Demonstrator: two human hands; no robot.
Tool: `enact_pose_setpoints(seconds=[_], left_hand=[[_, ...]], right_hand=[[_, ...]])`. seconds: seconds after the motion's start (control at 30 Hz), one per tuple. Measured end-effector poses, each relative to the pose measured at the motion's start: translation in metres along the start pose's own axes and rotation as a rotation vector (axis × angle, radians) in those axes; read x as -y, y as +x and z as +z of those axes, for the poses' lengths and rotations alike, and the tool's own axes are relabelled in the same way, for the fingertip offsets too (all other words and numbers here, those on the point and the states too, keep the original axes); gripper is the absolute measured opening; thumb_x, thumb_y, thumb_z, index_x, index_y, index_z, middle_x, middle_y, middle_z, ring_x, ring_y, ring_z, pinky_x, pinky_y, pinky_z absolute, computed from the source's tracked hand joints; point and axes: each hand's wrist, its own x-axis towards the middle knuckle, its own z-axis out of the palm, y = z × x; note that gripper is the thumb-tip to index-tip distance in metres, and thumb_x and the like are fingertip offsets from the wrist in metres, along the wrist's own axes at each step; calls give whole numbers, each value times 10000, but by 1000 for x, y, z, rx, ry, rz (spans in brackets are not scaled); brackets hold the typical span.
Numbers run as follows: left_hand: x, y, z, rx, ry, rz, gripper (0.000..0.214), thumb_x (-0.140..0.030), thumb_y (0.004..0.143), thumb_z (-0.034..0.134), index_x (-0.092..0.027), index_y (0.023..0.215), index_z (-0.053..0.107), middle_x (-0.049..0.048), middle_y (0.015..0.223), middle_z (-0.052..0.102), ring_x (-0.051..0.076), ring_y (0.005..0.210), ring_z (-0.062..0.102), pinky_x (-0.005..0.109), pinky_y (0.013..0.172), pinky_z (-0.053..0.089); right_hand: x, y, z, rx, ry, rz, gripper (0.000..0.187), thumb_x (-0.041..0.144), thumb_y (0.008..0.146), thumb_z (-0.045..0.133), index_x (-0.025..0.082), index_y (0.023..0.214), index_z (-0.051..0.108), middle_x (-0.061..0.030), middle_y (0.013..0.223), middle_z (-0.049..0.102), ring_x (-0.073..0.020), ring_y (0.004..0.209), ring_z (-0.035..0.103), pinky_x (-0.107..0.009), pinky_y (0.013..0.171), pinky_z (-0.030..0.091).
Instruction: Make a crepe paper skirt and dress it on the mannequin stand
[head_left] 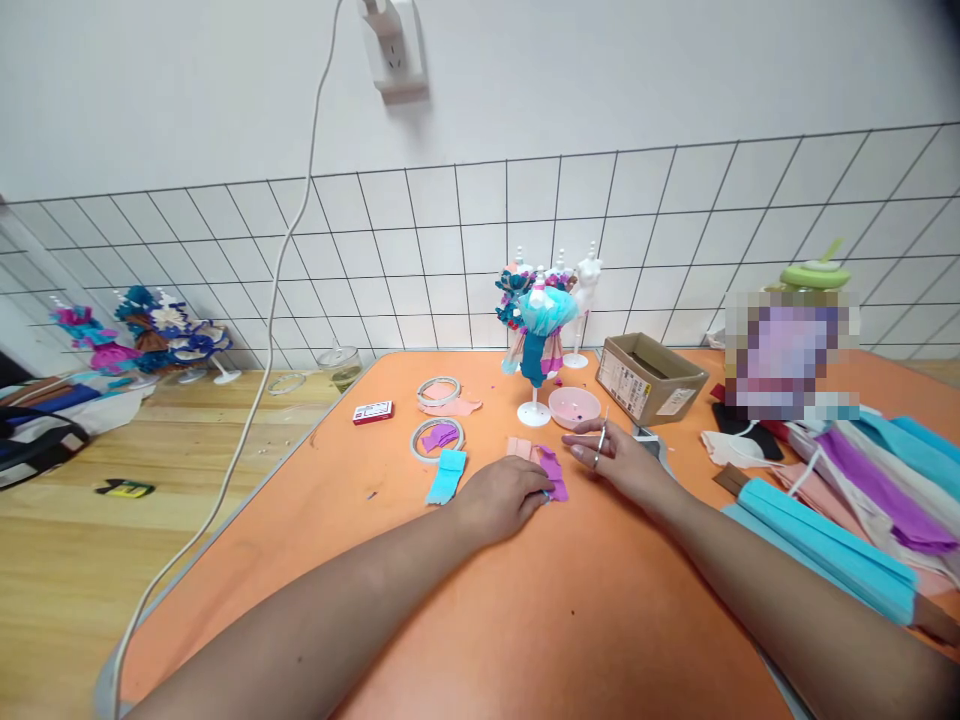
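My left hand (504,497) rests on the table with its fingers curled down onto a small purple piece of crepe paper (553,474). A peach piece of crepe paper (519,447) lies beside it, and a bit of blue shows under the fingertips. Just to the right, my right hand (619,455) is raised with a slim silver tool (601,442) between its fingers; its exact kind is hard to make out. Left of my left hand lies a blue crepe paper piece (448,476). Beyond the hands stands a small white dress form (534,412) in a turquoise paper dress.
Tape rolls (415,440) and a small red box (373,412) lie left. A pink bowl (574,407) and cardboard box (652,380) stand behind my right hand. Coloured crepe paper rolls (832,540) and a green-lidded cup (816,275) are right. A white cable (274,300) hangs at left.
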Motion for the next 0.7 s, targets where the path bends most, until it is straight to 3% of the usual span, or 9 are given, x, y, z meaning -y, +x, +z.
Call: enact_pose_setpoints(seconds=[0.07,0.17,0.23,0.3,0.5,0.7], left_hand=[[-5,-2,-3,-29,-10,-27,312,-201,846,475,-195,1115,634,70,1104,674,214,1047,585,335,923,433],[-13,-4,-7,-81,-70,-142,385,-277,829,511,-229,1204,582,59,1091,671,216,975,592,322,826,448],[-17,-2,-8,-94,-118,-222,354,-426,853,494,-258,1133,629,42,1016,687,213,905,592,303,743,436],[-18,1,-6,-98,-169,-276,411,-543,864,432,-249,991,691,37,886,696,199,823,586,281,670,408],[-12,10,2,-115,-232,-353,485,-471,929,308,-198,777,678,24,686,646,147,616,531,263,544,325],[-11,10,5,-178,-199,-378,469,-477,912,350,-176,650,596,36,665,626,152,629,527,268,554,311]], right_hand=[[-2,1,-8,-48,-144,-30,384,396,786,630,228,1081,451,-105,1143,672,-238,1065,621,-357,819,481],[3,-6,-4,-98,-639,-51,487,383,782,629,243,1208,439,-82,1024,712,-275,966,650,-354,736,457],[11,-12,7,-111,-981,-67,533,361,823,573,234,1314,409,-91,898,723,-297,875,661,-332,655,422],[21,-16,21,-87,-1145,-88,580,326,845,532,217,1387,355,-93,829,714,-289,806,661,-300,596,381],[37,-19,46,-65,-1256,-94,617,266,859,471,218,1446,285,-96,804,707,-257,748,654,-271,539,321],[40,-24,51,-68,-1270,-85,681,211,852,437,176,1482,181,-99,748,697,-248,672,646,-277,526,319]])
